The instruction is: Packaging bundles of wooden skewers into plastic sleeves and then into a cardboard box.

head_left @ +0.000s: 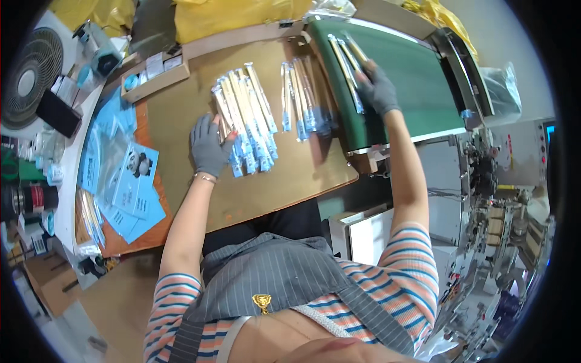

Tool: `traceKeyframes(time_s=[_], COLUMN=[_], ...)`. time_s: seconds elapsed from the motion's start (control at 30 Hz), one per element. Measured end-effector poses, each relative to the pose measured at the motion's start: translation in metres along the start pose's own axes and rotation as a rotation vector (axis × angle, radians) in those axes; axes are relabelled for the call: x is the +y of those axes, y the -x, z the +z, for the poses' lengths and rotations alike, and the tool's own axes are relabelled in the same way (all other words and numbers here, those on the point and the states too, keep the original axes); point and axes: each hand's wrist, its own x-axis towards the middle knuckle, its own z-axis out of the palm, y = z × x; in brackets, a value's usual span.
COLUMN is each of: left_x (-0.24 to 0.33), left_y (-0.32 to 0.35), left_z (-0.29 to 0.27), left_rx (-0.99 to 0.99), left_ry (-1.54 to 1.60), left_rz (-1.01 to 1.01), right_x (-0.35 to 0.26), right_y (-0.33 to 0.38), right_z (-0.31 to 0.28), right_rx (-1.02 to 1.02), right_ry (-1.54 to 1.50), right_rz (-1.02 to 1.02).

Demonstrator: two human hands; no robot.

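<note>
My left hand (209, 147), in a grey glove, rests flat on the near end of a fanned pile of long clear packets with blue ends (245, 115) on the brown table (272, 187). A smaller bunch of the same packets (301, 97) lies to the right of that pile. My right hand (378, 91), also gloved, reaches onto the green conveyor belt (411, 85) and presses on several long packets (346, 57) lying lengthwise on it. Whether the fingers grip those packets cannot be made out.
Blue printed leaflets and clear bags (124, 175) are spread at the left. A cardboard tray of small items (154, 75) sits at the back left, a fan (30, 75) beyond it. Yellow bags (236, 15) lie behind the table. A grey machine (496, 199) stands at the right.
</note>
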Motion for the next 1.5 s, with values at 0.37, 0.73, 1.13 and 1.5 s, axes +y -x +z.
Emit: traceKeyframes(time_s=[0.37,0.73,1.13,1.5], left_x=[0.045,0.038,0.029,0.096], left_y=[-0.054,-0.049,0.01,0.112], left_z=[-0.001,-0.05,-0.114,-0.154], left_rx=[-0.125,-0.099,-0.346,-0.56], left_ry=[0.859,1.343,0.886,2.1], left_rz=[-0.776,-0.669,-0.161,-0.702], right_x=[-0.097,-0.222,-0.27,-0.282], right_y=[-0.01,0.061,0.132,0.172], right_z=[0.15,0.188,0.1,0.076], right_rx=[-0.131,-0.403,-0.419,-1.252], right_ry=[-0.042,-1.407,-1.165,-1.364], right_rz=[0.645,0.429,-0.353,0.106])
